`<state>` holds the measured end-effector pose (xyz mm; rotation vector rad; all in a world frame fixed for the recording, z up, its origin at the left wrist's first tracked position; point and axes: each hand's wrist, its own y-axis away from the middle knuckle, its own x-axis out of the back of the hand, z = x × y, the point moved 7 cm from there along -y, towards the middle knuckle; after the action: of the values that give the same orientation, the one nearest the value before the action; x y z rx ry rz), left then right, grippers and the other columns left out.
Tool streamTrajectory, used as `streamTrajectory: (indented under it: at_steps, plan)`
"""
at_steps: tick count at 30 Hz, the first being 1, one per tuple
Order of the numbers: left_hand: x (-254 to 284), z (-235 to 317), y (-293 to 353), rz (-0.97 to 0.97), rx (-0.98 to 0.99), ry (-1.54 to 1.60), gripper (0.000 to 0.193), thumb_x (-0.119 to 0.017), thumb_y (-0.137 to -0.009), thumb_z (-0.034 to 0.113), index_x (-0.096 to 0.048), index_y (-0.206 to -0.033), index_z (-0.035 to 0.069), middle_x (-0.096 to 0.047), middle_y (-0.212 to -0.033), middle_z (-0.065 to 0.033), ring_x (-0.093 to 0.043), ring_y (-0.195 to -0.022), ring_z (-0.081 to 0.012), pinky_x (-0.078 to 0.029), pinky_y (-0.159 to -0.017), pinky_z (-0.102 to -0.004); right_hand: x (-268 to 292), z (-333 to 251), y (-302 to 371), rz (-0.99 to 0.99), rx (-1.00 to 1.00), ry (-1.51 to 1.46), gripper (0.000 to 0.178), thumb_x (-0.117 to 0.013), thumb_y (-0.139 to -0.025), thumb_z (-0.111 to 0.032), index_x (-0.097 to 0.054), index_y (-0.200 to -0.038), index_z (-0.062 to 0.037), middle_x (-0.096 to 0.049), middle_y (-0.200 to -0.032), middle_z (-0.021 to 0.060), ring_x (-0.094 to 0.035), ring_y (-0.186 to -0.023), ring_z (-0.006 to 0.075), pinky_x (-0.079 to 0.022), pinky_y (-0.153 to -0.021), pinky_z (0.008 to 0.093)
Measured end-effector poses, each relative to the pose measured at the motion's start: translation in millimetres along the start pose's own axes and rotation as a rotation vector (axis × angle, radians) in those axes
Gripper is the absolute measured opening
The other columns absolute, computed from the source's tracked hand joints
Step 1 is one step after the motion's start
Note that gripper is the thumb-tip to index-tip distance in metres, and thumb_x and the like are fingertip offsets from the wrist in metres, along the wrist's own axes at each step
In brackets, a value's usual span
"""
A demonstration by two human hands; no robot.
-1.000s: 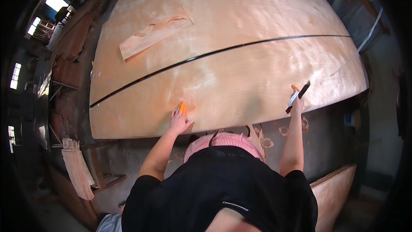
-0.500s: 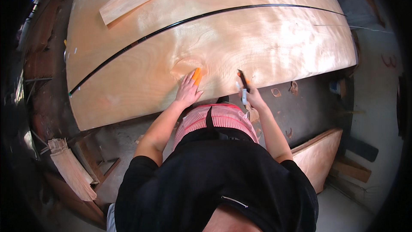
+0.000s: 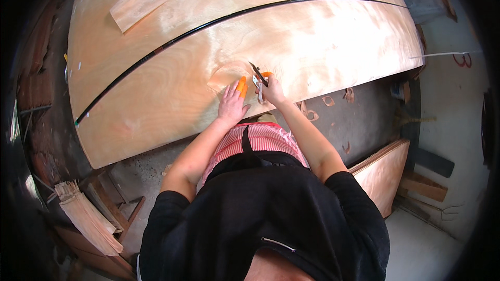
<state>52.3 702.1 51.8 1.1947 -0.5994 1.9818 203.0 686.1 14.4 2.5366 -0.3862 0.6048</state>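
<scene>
My left hand [image 3: 233,103] lies spread on the wood veneer sheet [image 3: 172,93], orange covers on two of its fingers. Its fingertips rest by the lower edge of a rounded veneer patch [image 3: 227,74]. Just right of it, my right hand [image 3: 273,91] is closed round a slim dark cutting knife [image 3: 259,74]. The knife's tip points up and left, near the patch's right side. A white looped strip [image 3: 260,92] hangs at the same hand; its kind is unclear. Orange also shows on a right finger.
A long black rod [image 3: 208,24] curves across the sheet. Loose veneer strips [image 3: 136,9] lie beyond it. Veneer offcuts [image 3: 328,101] are scattered on the floor at right. Stacked sheets [image 3: 383,177] stand at lower right, a veneer bundle [image 3: 88,218] at lower left.
My right hand has moved left and slightly away from me, from the sheet's near edge to beside the patch, carrying the knife. My left hand stays at nearly the same spot on the sheet.
</scene>
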Motion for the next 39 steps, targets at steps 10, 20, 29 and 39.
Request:
streamTrajectory:
  at_steps: [10,20,29,39]
  plan:
    - [4.3,14.4,-23.1,0.057,-0.149,0.005,0.057,-0.059,-0.072,0.035,-0.047,-0.116,0.001,-0.044,-0.119,-0.0125,-0.035,-0.115,-0.0264,-0.027,-0.096,-0.0395,-3.1,12.3,-13.9,0.036,-0.043,0.168,0.031,-0.054,-0.077,-0.020,-0.044,-0.099,-0.0003,-0.060,-0.071,0.0191,-0.060,-0.067,0.0329,-0.048,-0.060,0.0403]
    - [-2.8,18.6,-28.3,-0.044,-0.094,-0.149,0.058,-0.057,-0.073,0.041,-0.048,-0.117,0.005,-0.042,-0.123,-0.0088,-0.031,-0.119,-0.0226,-0.025,-0.098,-0.0427,5.3,45.5,9.9,-0.045,-0.179,-0.166,0.023,-0.051,-0.080,-0.009,-0.046,-0.098,0.0029,-0.061,-0.069,0.0130,-0.061,-0.059,0.0186,-0.047,-0.052,0.0293]
    - [-6.2,25.0,-27.4,-0.195,-0.033,-0.180,0.065,-0.060,-0.069,0.047,-0.042,-0.125,0.020,-0.036,-0.128,-0.0095,-0.025,-0.123,-0.0247,-0.021,-0.099,-0.0472,9.4,49.1,51.1,-0.005,-0.105,-0.376,0.021,-0.043,-0.079,0.001,-0.048,-0.099,0.0023,-0.063,-0.068,0.0114,-0.060,-0.068,0.0137,-0.045,-0.060,0.0248]
    - [-9.8,25.3,-25.4,-0.196,-0.043,-0.225,0.069,-0.063,-0.066,0.046,-0.040,-0.126,0.019,-0.033,-0.130,-0.0096,-0.024,-0.124,-0.0246,-0.020,-0.099,-0.0473,8.6,33.7,63.0,-0.003,-0.078,-0.587,0.020,-0.053,-0.082,-0.009,-0.050,-0.098,0.0018,-0.062,-0.074,0.0074,-0.059,-0.071,0.0129,-0.045,-0.065,0.0236]
